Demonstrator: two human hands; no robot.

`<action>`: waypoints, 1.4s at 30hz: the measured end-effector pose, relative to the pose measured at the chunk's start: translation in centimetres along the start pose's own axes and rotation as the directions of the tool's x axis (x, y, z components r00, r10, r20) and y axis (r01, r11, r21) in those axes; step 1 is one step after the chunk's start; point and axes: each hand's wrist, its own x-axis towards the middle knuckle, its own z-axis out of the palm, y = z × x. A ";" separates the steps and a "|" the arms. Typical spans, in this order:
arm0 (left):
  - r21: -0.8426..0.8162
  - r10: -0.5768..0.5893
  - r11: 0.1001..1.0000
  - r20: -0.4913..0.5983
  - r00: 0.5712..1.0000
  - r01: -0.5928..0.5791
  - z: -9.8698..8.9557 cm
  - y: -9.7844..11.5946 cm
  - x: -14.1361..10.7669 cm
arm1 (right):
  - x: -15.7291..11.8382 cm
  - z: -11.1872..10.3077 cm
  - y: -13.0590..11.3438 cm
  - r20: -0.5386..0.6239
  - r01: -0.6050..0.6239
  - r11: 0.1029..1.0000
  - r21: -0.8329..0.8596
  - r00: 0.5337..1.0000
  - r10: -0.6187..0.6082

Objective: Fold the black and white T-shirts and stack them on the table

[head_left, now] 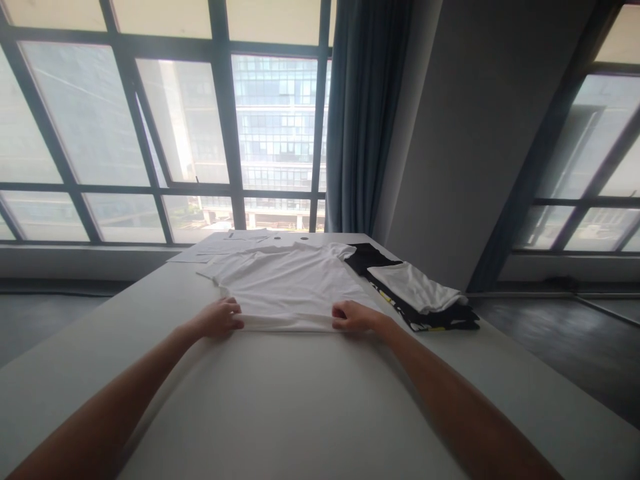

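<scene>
Both ends of a white shirt's (295, 280) near edge are grasped: the left hand (220, 317) has its fingers curled on the left end, the right hand (353, 315) pinches the right. The shirt lies spread flat on a white bench (280, 400), lightly wrinkled, its near edge running straight between the two. Just beside it, to the right, sit folded black clothes (450, 317) with some yellow and white pattern, a folded white cloth (417, 287) on top. Papers (225, 243) lie toward the far left corner. Behind stand a window (180, 120) and a blue-grey curtain (367, 120).
</scene>
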 end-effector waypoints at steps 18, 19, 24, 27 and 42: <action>-0.036 -0.066 0.997 0.044 0.997 0.068 -1.8 -1.8 -7.4 | -4.5 0.1 3.7 0.096 -0.079 0.975 0.206 0.994 0.060; -0.047 -0.100 0.993 0.087 0.991 0.104 -2.0 -2.1 -7.7 | -4.6 0.0 3.4 0.144 -0.073 0.965 0.253 0.989 0.037; -0.165 -0.221 0.949 0.255 0.941 0.268 -2.4 -2.3 -8.4 | -4.9 -0.4 3.2 0.139 -0.050 0.939 0.341 0.990 0.003; -0.215 -0.185 0.944 0.287 0.940 0.252 -2.2 -1.7 -8.2 | -5.0 -0.5 4.4 0.012 -0.142 0.981 0.130 0.990 0.142; -0.246 -0.153 0.919 0.497 0.854 0.308 -2.5 -2.4 -8.9 | -5.0 0.0 5.6 0.143 -0.455 0.888 0.066 0.885 0.443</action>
